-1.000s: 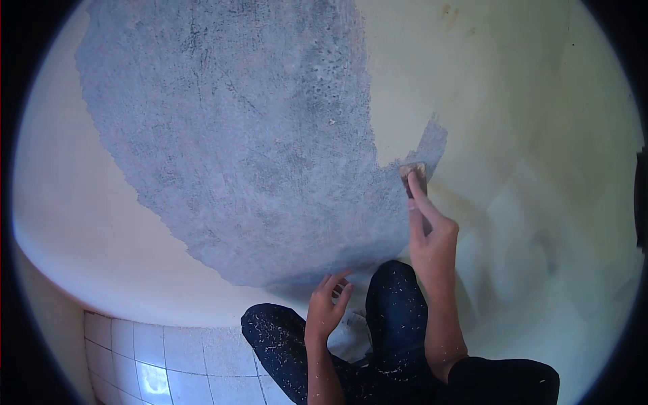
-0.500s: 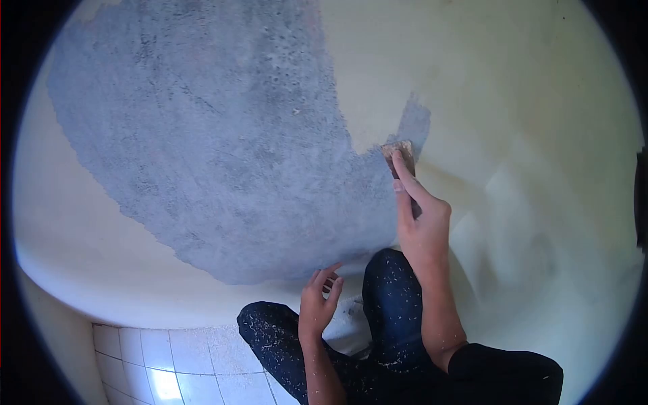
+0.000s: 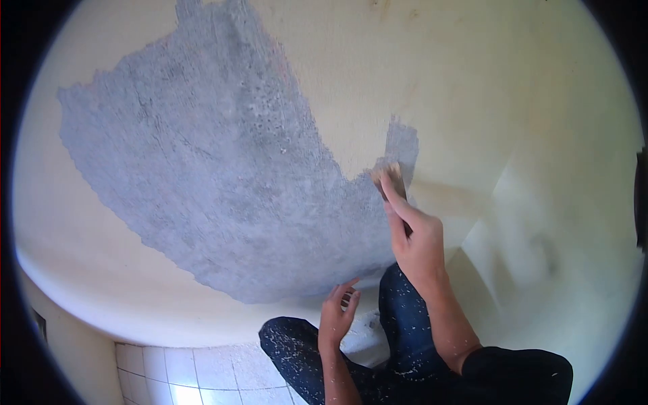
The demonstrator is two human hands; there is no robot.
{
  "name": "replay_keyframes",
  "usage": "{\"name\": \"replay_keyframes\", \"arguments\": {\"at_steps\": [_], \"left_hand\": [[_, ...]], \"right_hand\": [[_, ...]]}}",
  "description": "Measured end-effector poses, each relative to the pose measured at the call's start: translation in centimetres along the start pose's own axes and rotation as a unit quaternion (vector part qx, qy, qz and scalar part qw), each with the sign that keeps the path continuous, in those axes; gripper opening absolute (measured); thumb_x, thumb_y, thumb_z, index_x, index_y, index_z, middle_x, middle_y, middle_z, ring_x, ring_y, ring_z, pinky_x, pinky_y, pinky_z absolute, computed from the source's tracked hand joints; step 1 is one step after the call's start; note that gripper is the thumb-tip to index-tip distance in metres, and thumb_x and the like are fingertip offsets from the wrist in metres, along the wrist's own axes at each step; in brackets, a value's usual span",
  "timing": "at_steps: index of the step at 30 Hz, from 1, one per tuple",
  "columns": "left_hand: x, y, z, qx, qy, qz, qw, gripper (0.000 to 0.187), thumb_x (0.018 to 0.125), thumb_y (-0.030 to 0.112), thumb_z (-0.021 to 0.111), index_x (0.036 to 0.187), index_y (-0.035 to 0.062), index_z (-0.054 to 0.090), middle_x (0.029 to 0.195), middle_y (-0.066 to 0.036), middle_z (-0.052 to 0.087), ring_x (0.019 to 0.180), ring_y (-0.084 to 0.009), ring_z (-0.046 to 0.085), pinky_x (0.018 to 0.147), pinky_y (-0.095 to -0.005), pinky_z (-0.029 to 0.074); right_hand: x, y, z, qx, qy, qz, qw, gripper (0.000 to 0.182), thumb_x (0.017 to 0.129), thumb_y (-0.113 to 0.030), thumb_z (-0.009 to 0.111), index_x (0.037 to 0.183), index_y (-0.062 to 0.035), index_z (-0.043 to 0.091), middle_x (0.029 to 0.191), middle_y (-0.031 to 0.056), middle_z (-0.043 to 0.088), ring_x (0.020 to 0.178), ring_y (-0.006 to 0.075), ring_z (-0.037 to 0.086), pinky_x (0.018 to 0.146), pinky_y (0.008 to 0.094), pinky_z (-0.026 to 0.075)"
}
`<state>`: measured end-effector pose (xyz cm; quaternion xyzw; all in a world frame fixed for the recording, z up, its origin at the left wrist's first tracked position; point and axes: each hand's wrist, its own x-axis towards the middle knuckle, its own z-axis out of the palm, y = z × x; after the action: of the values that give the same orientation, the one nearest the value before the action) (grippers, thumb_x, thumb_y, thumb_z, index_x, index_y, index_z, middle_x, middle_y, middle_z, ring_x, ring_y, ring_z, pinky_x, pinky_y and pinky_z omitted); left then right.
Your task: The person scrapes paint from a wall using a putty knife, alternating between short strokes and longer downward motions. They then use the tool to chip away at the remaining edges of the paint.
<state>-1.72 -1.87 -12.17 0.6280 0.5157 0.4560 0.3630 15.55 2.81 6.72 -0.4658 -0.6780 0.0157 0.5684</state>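
Note:
My right hand grips a scraper, index finger stretched along its blade. The blade lies against the wall at the foot of a narrow grey strip, close to the edge of the cream paint. A large bare grey patch with a rough, pitted surface spreads to the left. My left hand hangs in front of the wall's lower part, between my knees, fingers loosely bent and apart, with nothing in it.
Pale flecks dot my dark trousers. White floor tiles show at lower left beside a side wall. A wall corner runs down on the right. Something dark stands at the right edge.
The camera view has tilted, showing more of the upper wall, with my legs and arms lower and further right. The scraper stays in my right hand beside the narrow strip.

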Motion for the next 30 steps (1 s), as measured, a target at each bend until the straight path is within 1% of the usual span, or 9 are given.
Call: {"name": "replay_keyframes", "arguments": {"at_steps": [2,4,6,10,15,20,22,26,30], "left_hand": [[0.2,0.0,0.0,0.011,0.001,0.002,1.000,0.034,0.101,0.014,0.067,0.134,0.0067,0.070,0.101,-0.013,0.072,0.088,-0.0228,0.070,0.080,-0.0354,0.055],[0.1,0.3,0.4,0.018,-0.008,0.000,1.000,0.034,0.101,0.015,0.067,0.134,0.0069,0.070,0.101,-0.013,0.072,0.088,-0.0228,0.070,0.080,-0.0356,0.055],[0.0,0.3,0.8,0.015,-0.022,0.000,1.000,0.034,0.102,0.016,0.066,0.134,0.0080,0.070,0.103,-0.015,0.072,0.087,-0.0259,0.070,0.079,-0.0373,0.056],[0.2,0.4,0.7,0.019,-0.018,-0.005,1.000,0.033,0.103,0.016,0.065,0.135,0.0070,0.070,0.103,-0.015,0.072,0.087,-0.0248,0.070,0.080,-0.0369,0.056],[-0.1,0.2,0.7,0.028,-0.015,-0.017,0.999,0.033,0.103,0.017,0.064,0.135,0.0071,0.070,0.104,-0.015,0.072,0.088,-0.0241,0.070,0.080,-0.0371,0.056],[0.0,-0.7,1.5,0.023,-0.036,-0.010,0.999,0.033,0.103,0.018,0.065,0.135,0.0079,0.070,0.104,-0.016,0.072,0.089,-0.0248,0.071,0.081,-0.0371,0.056],[0.0,-1.0,1.6,0.017,-0.033,-0.010,0.999,0.033,0.103,0.018,0.065,0.135,0.0075,0.070,0.104,-0.016,0.072,0.089,-0.0251,0.071,0.081,-0.0373,0.056],[0.0,-1.3,1.7,0.023,-0.035,-0.016,0.999,0.034,0.103,0.018,0.065,0.135,0.0073,0.070,0.104,-0.016,0.072,0.089,-0.0250,0.070,0.082,-0.0373,0.056],[-0.1,-1.1,2.0,0.013,-0.044,-0.020,0.999,0.034,0.104,0.018,0.065,0.136,0.0075,0.070,0.105,-0.016,0.073,0.090,-0.0235,0.071,0.082,-0.0367,0.056]], "right_hand": [[-0.1,1.6,1.2,0.025,0.038,-0.054,0.998,0.051,0.096,0.003,0.068,0.145,-0.0148,0.066,0.079,0.0212,0.071,0.061,0.0337,0.066,0.061,0.0318,0.053],[0.9,0.3,0.1,-0.015,0.006,-0.005,1.000,0.052,0.097,0.003,0.067,0.145,-0.0156,0.066,0.075,0.0200,0.069,0.058,0.0338,0.063,0.059,0.0333,0.053],[3.1,-0.9,0.4,0.019,0.040,-0.049,0.998,0.053,0.096,0.002,0.068,0.146,-0.0158,0.065,0.072,0.0191,0.067,0.057,0.0340,0.062,0.059,0.0345,0.052],[2.5,-0.6,-0.3,0.003,0.021,-0.049,0.999,0.054,0.096,0.001,0.068,0.147,-0.0164,0.064,0.076,0.0210,0.069,0.059,0.0339,0.065,0.060,0.0370,0.053],[1.5,0.4,-1.2,0.012,0.001,-0.010,1.000,0.054,0.096,0.001,0.067,0.147,-0.0157,0.063,0.089,0.0227,0.075,0.077,0.0348,0.076,0.069,0.0380,0.058],[1.0,1.4,-1.4,0.010,0.020,-0.026,0.999,0.053,0.096,0.001,0.067,0.146,-0.0159,0.064,0.093,0.0212,0.077,0.085,0.0351,0.077,0.074,0.0385,0.060],[0.1,2.0,-1.7,-0.003,0.016,-0.005,1.000,0.052,0.097,0.000,0.066,0.146,-0.0169,0.064,0.093,0.0209,0.077,0.085,0.0351,0.077,0.074,0.0386,0.060],[1.6,2.1,-1.3,0.004,0.041,-0.067,0.997,0.052,0.098,-0.002,0.067,0.148,-0.0185,0.063,0.090,0.0202,0.077,0.081,0.0356,0.076,0.070,0.0388,0.059],[2.6,1.2,-2.4,-0.024,0.018,-0.066,0.997,0.055,0.098,-0.006,0.068,0.150,-0.0210,0.060,0.084,0.0189,0.075,0.073,0.0367,0.073,0.064,0.0419,0.057]]}}
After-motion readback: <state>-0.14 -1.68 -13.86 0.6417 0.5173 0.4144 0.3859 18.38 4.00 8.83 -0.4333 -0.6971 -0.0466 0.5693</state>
